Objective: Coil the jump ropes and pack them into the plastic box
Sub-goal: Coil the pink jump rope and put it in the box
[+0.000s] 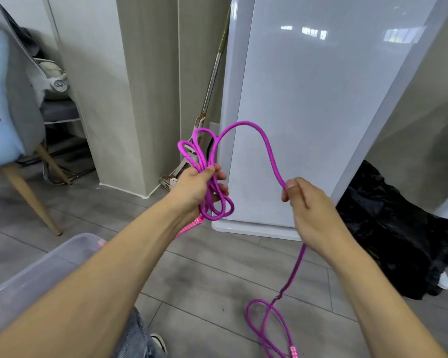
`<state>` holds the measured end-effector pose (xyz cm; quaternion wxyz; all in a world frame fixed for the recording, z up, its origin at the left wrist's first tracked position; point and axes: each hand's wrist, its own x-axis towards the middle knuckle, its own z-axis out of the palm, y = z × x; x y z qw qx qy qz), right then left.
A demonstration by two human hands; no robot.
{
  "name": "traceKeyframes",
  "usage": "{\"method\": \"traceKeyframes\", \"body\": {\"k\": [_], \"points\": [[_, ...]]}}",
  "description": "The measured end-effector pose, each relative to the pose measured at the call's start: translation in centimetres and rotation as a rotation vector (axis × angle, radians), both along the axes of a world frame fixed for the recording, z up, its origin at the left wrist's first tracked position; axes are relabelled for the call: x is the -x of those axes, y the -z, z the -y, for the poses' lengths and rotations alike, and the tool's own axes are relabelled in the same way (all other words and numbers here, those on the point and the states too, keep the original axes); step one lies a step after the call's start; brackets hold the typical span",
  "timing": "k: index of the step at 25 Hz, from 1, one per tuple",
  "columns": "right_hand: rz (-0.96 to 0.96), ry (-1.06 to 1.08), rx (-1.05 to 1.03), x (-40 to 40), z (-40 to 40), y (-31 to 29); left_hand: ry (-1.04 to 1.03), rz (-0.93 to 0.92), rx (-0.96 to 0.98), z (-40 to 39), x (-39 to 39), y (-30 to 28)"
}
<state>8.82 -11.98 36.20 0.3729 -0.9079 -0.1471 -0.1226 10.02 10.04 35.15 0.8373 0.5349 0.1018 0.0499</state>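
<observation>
My left hand (pixel 194 187) clutches the gathered loops of the jump rope (pixel 256 135); my right hand (pixel 303 202) pinches the running strand. It looks light, limp and easily bent, best taken just beyond my right fingers (pixel 292 188).

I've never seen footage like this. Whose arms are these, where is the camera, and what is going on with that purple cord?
No machine here: a person wears a camera on the head, looking forward and down at their own two arms. The left hand grips a bundle of loops of a purple jump rope. The right hand pinches the same rope further along, feeding the next loop. The rest of the rope trails down to the grey floor, where more of it lies. At the lower left is a corner of the clear plastic box meant for packing.
</observation>
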Motion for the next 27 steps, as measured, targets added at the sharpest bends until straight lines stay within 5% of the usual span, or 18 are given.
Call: {"method": "traceKeyframes", "body": {"k": [18,23,27], "points": [[0.013,-0.070,0.215,2.2,-3.8,1.1,0.228,0.158,-0.281,5.9,2.8,1.1],[-0.068,-0.153,0.161,0.9,-2.3,0.9,0.077,0.069,-0.043,3.5,1.2,-0.1],[-0.437,-0.321,0.175,0.4,0.5,0.7,-0.183,-0.010,0.167,-2.0,-0.4,-0.7]]}}
